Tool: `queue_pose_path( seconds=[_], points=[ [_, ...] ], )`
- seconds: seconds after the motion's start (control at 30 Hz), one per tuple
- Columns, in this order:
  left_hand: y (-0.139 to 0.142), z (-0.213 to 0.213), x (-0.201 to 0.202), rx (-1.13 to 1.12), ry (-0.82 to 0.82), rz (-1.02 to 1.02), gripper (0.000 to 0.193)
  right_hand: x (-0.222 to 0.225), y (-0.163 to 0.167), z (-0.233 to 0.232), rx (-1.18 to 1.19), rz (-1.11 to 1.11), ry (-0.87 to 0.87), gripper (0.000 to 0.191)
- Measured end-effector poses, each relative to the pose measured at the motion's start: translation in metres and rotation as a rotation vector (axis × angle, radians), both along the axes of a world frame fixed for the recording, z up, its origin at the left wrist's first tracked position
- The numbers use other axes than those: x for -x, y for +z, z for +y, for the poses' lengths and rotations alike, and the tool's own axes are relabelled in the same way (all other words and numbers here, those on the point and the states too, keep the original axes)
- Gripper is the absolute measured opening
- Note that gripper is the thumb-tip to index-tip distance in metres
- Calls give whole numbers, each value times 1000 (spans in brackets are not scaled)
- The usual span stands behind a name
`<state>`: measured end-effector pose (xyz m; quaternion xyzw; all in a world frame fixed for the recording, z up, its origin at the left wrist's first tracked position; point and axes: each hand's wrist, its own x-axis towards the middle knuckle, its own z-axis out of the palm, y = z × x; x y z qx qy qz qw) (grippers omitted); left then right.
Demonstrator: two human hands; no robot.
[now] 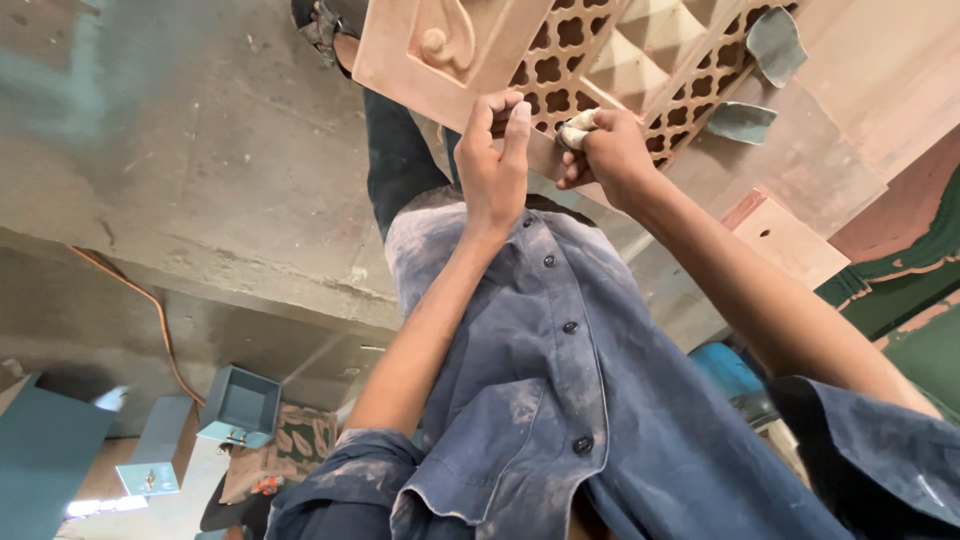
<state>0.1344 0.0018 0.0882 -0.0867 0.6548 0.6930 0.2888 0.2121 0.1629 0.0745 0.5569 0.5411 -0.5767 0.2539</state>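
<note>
Fingers [515, 118] of the left hand [492, 165] are curling together over the lower edge of a carved wooden panel [600, 60], the thumb pressing its near face, so the hand is clamping on the panel. Just beside it, the right hand [610, 150] is closing its fingers tightly around one small wad of pale sandpaper [577, 128] and is pressing it against the panel's pierced lattice. The two hands are sitting near each other, almost touching, at the panel's lower rim. The panel is leaning tilted above the person's lap, its solid corner bearing one raised scroll carving [445, 40] and the rest showing rows of four-lobed cut-outs.

Closer to the camera, one dusty blue shirt [540, 400] is hanging open-collared, with three dark buttons showing down its front, and dark trousers [395, 160] are running toward one sandalled foot [320, 25] on the concrete floor [180, 150].

Farther off, two grey-blue scraps [760, 80] are lying against the lattice's far edge. One pale wooden block [785, 240] with small holes is resting beyond the right forearm. At the left, one orange cable [150, 310] is trailing across the floor, and two teal boxes with brass catches [240, 405] are standing near it.
</note>
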Motion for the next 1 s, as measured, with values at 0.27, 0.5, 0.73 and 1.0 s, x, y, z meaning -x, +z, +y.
queue_pose_path(
  seconds=[0.27,0.5,0.73,1.0],
  points=[
    [-1,-8,11,-14,81,22,18,-13,15,12,280,98,-403,22],
    [-6,-19,9,68,51,98,20,-7,10,-12,54,222,-215,15],
    [-4,-22,7,105,12,112,22,3,9,-55,-287,287,71,14],
    [0,-28,9,124,-17,146,22,-21,18,-41,-805,525,920,27]
  ],
)
